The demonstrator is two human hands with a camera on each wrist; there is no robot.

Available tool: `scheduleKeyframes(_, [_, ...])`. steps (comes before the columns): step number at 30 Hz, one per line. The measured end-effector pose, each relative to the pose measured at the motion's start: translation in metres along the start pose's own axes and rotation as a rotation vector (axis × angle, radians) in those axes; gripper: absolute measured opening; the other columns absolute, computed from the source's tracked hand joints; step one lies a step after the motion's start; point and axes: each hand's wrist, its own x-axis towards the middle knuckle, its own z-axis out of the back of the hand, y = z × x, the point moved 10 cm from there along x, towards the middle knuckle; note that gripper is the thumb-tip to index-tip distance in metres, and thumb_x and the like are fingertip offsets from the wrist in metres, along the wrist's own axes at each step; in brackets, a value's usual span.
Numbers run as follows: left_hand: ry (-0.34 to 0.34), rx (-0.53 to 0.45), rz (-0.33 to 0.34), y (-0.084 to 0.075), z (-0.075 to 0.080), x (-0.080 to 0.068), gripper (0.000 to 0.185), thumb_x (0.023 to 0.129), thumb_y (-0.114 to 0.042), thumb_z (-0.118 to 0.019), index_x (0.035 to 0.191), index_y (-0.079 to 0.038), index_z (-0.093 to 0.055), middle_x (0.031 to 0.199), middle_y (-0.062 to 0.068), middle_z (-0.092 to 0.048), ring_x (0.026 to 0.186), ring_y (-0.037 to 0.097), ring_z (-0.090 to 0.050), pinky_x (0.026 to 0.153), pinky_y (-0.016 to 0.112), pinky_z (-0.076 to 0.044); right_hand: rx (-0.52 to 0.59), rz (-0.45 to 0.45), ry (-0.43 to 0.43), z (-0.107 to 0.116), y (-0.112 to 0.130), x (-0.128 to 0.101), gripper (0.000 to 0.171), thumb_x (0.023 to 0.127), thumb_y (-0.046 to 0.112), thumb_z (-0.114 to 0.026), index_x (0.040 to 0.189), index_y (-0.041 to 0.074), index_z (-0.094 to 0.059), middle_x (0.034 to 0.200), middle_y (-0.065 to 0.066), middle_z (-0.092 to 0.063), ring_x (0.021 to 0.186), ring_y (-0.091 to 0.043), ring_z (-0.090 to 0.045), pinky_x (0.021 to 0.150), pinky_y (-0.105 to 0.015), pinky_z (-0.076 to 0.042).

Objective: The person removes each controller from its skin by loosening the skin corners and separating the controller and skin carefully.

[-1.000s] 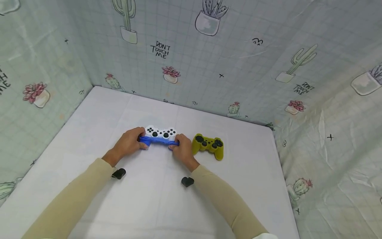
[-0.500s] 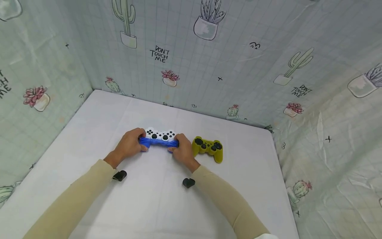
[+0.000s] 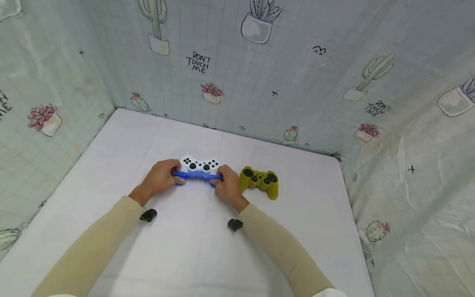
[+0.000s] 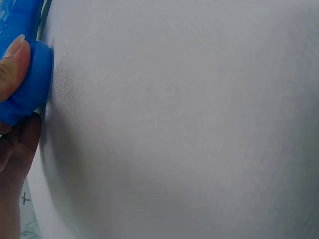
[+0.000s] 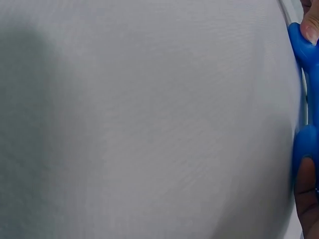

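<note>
1. A smooth white game controller (image 3: pixel 199 165) with black buttons lies mid-table on the matte white tabletop (image 3: pixel 185 247), a stretchy blue silicone cover (image 3: pixel 196 176) pulled along its near edge.
2. The left hand (image 3: pixel 160 178) and right hand (image 3: pixel 228 186) each pinch one end of the cover, fingers curled.
3. Both beige-sleeved forearms angle inward; an olive-yellow controller (image 3: pixel 259 180) sits just beside the right hand.

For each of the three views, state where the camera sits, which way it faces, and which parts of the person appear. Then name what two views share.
Head: worn high, looking down at both hands, both sleeves, the white controller and blue cover.
Left wrist: low over the table; fingers pinch the blue cover.
Right wrist: low likewise; fingertips on the blue cover.
Shared: all show the cover.
</note>
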Motion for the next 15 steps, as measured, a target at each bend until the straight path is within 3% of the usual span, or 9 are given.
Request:
scheduleKeyframes(4, [0.001, -0.050, 0.031, 0.004, 0.002, 0.000, 0.037, 0.082, -0.016, -0.089, 0.104, -0.005, -0.061, 0.100, 0.011, -0.061, 0.094, 0.029, -0.055, 0.085, 0.042, -0.046, 0.008, -0.007, 0.045, -0.002, 0.002, 0.003, 0.021, 0.093, 0.018, -0.079, 0.098, 0.011, -0.060, 0.099, -0.002, -0.056, 0.092, -0.016, -0.054, 0.080, -0.025, -0.046])
scheduleKeyframes(7, [-0.010, -0.091, 0.050, 0.009, -0.001, -0.003, 0.041, 0.083, -0.015, -0.088, 0.111, -0.002, -0.061, 0.106, 0.014, -0.062, 0.098, 0.030, -0.056, 0.088, 0.043, -0.047, -0.024, -0.025, 0.108, -0.006, 0.001, -0.001, 0.031, 0.090, 0.018, -0.083, 0.107, 0.011, -0.059, 0.112, -0.003, -0.056, 0.103, -0.017, -0.057, 0.093, -0.025, -0.053])
scheduleKeyframes(11, [-0.046, -0.111, 0.059, 0.011, -0.003, -0.008, 0.041, 0.082, -0.014, -0.089, 0.112, -0.006, -0.061, 0.100, 0.013, -0.064, 0.094, 0.028, -0.057, 0.084, 0.040, -0.046, -0.069, -0.034, 0.154, -0.011, -0.001, -0.008, 0.044, 0.087, 0.015, -0.085, 0.120, 0.011, -0.056, 0.132, -0.004, -0.052, 0.120, -0.020, -0.059, 0.112, -0.033, -0.052])
scheduleKeyframes(15, [-0.053, -0.100, 0.044, 0.006, -0.003, -0.006, 0.038, 0.082, -0.014, -0.089, 0.108, -0.008, -0.061, 0.093, 0.011, -0.063, 0.089, 0.026, -0.055, 0.080, 0.036, -0.043, -0.075, -0.030, 0.138, -0.011, -0.004, -0.007, 0.042, 0.087, 0.012, -0.085, 0.119, 0.012, -0.057, 0.127, -0.002, -0.054, 0.117, -0.019, -0.059, 0.110, -0.033, -0.053])
